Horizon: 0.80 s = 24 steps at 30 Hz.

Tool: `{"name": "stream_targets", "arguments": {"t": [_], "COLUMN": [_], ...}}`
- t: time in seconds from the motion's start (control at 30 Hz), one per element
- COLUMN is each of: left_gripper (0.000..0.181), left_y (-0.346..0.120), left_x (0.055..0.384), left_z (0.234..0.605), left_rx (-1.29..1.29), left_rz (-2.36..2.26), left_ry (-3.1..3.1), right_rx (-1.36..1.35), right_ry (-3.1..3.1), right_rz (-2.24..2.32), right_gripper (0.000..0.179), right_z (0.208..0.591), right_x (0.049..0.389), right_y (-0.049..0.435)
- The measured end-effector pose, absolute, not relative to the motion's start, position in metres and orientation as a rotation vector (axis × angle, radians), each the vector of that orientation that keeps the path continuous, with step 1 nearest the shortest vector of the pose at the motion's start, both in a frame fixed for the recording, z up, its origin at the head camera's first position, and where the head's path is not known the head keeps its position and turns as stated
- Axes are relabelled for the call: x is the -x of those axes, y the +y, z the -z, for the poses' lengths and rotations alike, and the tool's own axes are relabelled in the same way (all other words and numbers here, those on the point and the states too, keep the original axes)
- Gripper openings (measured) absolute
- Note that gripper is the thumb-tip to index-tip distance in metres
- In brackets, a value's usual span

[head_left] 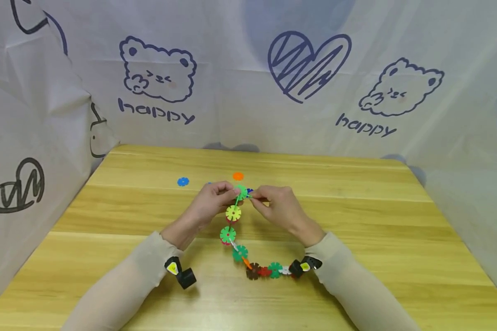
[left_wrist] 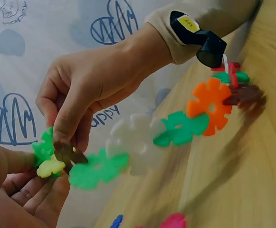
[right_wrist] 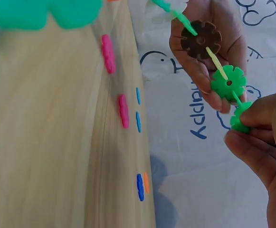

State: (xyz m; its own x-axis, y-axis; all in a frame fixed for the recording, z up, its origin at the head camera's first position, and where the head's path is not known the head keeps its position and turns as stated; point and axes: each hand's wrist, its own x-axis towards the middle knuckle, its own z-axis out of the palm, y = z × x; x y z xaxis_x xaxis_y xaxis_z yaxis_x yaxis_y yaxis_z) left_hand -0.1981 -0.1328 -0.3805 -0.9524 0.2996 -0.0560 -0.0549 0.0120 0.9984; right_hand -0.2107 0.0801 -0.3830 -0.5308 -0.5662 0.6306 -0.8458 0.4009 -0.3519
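Observation:
A chain of slotted, flower-shaped plastic discs, including a green disc [head_left: 228, 234], a yellow disc [head_left: 233, 213] and a brown disc [right_wrist: 201, 40], trails from my hands down to the tabletop. My left hand [head_left: 211, 203] pinches a green disc [right_wrist: 228, 82] close to the chain's upper end. Between thumb and forefinger of my right hand [head_left: 282, 208] is another green disc [right_wrist: 241, 117], joined edge-on to that one. Further along are a white disc [left_wrist: 138, 142] and an orange disc [left_wrist: 210, 106]. The right wrist's strap partly hides the chain's far end in the head view.
Loose discs lie on the wooden table [head_left: 356, 230]: a light blue disc [head_left: 183, 181], an orange disc [head_left: 238, 176], a dark blue disc [right_wrist: 140, 187] and pink discs, one a pink disc [right_wrist: 108, 53]. A white printed cloth [head_left: 232, 101] hangs behind the table.

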Motion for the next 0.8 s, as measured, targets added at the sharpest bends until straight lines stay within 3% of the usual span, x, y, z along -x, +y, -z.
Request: {"name": "stream_targets", "arguments": {"t": [0.3, 0.6, 0.8], "left_gripper": [0.025, 0.040, 0.043], "left_y": [-0.144, -0.167, -0.184], "left_x": [0.205, 0.211, 0.211], "left_z": [0.374, 0.382, 0.386], "left_rx": [-0.363, -0.305, -0.280], "left_rz": [-1.887, -1.846, -1.819], "left_ry": [1.983, 1.964, 1.984], "right_rx": [-1.127, -1.085, -1.356], "right_ry": [-2.392, -2.724, -2.949], "right_rz": [-1.051, -1.162, -1.010], "right_gripper": [0.005, 0.022, 0.025], "right_z": [0.382, 0.378, 0.393], "right_x": [0.211, 0.226, 0.247], "right_y": [0.072, 0.076, 0.077]}}
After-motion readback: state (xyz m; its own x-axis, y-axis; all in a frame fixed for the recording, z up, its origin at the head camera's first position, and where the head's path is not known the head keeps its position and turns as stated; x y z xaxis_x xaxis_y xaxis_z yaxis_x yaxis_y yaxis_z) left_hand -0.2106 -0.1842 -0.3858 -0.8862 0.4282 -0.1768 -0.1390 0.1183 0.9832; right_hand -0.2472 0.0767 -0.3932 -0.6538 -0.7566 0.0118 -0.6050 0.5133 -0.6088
